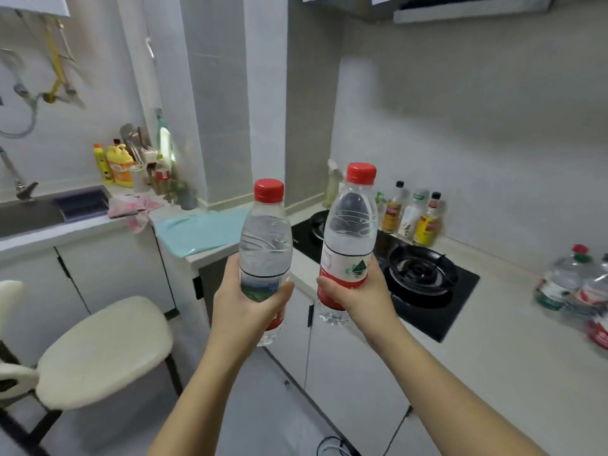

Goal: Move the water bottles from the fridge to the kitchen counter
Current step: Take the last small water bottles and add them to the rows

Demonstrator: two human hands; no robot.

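The left hand (248,307) is holding the left bottle (266,245) upright, fingers (283,293) curling round it; the right hand (357,299) is likewise gripping the right bottle (350,232), slightly tilted, near the desk (493,327).

Pale grey tiled walls (460,110) enclose a small kitchen; a tiled column (223,93) stands in the corner behind the white L-shaped counter (493,357); white cabinet doors (108,268) run beneath it; a steel sink (29,213) sits at its left end; a black gas hob (427,291) is set into its right run, under a hood (470,11); a cream-cushioned chair (102,350) stands on the pale floor (263,416); the light is soft and even.
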